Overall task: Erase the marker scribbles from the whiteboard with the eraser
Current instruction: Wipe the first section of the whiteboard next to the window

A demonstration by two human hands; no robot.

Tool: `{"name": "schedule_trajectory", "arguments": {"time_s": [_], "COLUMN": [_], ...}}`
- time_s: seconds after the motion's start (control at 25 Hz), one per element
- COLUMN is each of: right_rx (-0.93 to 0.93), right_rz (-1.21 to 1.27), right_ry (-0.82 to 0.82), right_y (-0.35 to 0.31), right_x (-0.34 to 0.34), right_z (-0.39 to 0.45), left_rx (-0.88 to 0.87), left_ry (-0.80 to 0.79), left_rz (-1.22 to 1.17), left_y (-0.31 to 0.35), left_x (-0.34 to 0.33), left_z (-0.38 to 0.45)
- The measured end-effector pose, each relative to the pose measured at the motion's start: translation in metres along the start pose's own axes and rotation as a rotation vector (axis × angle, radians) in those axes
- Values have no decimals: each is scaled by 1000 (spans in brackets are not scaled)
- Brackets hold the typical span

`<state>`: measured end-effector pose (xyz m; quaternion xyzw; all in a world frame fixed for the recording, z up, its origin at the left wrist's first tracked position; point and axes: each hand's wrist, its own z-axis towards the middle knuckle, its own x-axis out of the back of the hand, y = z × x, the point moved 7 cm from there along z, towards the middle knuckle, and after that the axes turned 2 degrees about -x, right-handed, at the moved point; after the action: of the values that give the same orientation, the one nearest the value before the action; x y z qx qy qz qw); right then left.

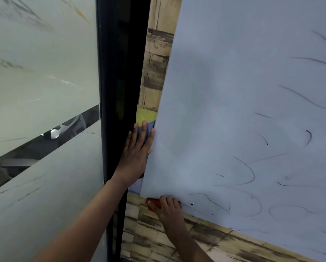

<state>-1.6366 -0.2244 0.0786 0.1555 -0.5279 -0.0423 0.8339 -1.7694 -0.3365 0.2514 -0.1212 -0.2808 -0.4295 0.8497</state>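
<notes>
Board (205,110) reads about half done to me: left side wiped, scribbles (247,173) left across right and bottom, right hand (168,207) gripping eraser (153,204) at bottom-left corner, left hand (136,150) flat, fingers straight, bracing left edge.

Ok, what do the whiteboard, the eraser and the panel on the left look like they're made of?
Whiteboard: a thin, smooth, matte white sheet, possibly flexible film rather than rigid board; its edge looks very thin. Eraser: red, probably plastic; mostly hidden under the right hand. Left panel: frosted glass with a clear strip.
</notes>
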Motion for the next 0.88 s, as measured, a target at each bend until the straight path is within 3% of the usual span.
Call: {"name": "schedule_trajectory", "arguments": {"time_s": [0.08, 0.2, 0.52, 0.68, 0.88], "right_rx": [22, -54, -579, -454, -195], "right_rz": [13, 44, 232, 126, 27], "right_ry": [-42, 79, 454, 411, 106], "right_y": [1, 13, 85, 75, 42], "right_x": [-4, 14, 118, 98, 8], "right_z": [-2, 0, 5, 4, -32], "left_rx": [0, -1, 17, 21, 21], "left_ry": [-11, -11, -20, -12, -7], "left_rz": [9, 18, 3, -6, 3], "left_y": [0, 1, 1, 1, 2], "left_x": [-1, -1, -2, -2, 0], "left_z": [0, 0, 0, 1, 1]}}
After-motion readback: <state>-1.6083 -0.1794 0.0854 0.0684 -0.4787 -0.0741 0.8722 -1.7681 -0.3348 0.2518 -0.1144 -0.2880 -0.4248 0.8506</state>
